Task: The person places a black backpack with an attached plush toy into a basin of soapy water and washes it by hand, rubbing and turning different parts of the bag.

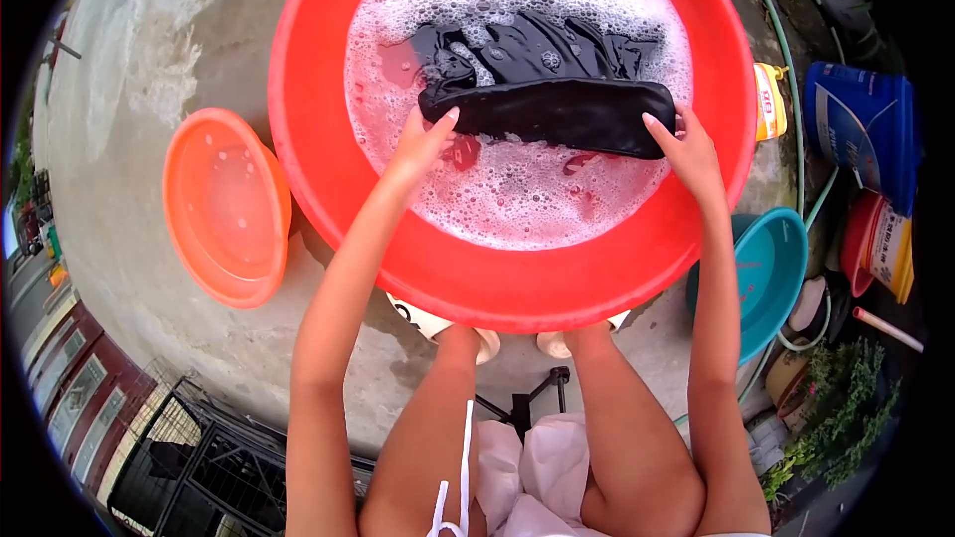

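A wet black garment (557, 114) lies partly in sudsy water (517, 199) inside a large red basin (497, 283). Its near edge is a smooth, broad band stretched crosswise above the foam, while the rest sinks crumpled into the water behind it. My left hand (426, 142) pinches the band's left end, thumb on top. At the right end, my right hand (688, 151) grips it the same way. The fingers beneath the cloth are partly hidden.
An orange basin (189, 239) stands on the concrete at left. To the right are a teal basin (791, 259), a yellow-and-white package (770, 101), a blue bucket (860, 129) and a green hose (796, 119). Plants (846, 408) grow at lower right; a black wire cage (199, 467) is lower left.
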A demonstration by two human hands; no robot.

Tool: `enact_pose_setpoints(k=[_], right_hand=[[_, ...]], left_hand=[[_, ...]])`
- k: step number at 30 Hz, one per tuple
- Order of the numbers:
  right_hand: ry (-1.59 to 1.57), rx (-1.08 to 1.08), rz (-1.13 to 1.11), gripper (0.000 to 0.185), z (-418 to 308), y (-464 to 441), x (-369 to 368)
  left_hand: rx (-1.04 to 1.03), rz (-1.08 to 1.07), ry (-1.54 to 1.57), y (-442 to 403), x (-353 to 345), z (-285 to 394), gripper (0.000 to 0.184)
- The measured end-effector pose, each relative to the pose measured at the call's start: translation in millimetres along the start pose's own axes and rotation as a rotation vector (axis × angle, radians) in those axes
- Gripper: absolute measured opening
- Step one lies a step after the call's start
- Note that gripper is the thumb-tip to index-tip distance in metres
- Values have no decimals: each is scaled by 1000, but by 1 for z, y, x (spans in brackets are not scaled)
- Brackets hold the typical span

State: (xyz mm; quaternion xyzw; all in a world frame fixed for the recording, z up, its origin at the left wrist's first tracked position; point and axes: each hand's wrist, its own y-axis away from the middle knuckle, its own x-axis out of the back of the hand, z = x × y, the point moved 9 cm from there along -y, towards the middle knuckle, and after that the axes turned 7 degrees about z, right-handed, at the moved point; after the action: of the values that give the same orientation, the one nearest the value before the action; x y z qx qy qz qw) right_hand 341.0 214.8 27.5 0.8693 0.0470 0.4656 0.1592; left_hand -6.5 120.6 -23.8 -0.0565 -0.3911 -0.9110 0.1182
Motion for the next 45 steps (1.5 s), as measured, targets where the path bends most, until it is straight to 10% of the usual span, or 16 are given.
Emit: enact_pose_setpoints(k=[2, 5, 10, 17, 33, 45], right_hand=[[39, -40, 36, 45, 4, -5, -4], [-89, -66, 139, 42, 12, -16, -19], [-300, -100, 266, 38, 7, -24, -33], [-564, 16, 86, 33, -23, -22, -46], [-874, 129, 444, 17, -97, 21, 69], [-728, 186, 228, 19, -104, 14, 30]], left_hand=[[-188, 10, 21, -6, -2, 17, 51], [82, 170, 213, -8, 0, 4, 43], [-251, 553, 119, -30, 9, 29, 54], [-690, 566, 106, -15, 17, 84, 45], [-641, 506, 423, 45, 61, 137, 27], [-399, 435, 337, 26, 61, 92, 28]])
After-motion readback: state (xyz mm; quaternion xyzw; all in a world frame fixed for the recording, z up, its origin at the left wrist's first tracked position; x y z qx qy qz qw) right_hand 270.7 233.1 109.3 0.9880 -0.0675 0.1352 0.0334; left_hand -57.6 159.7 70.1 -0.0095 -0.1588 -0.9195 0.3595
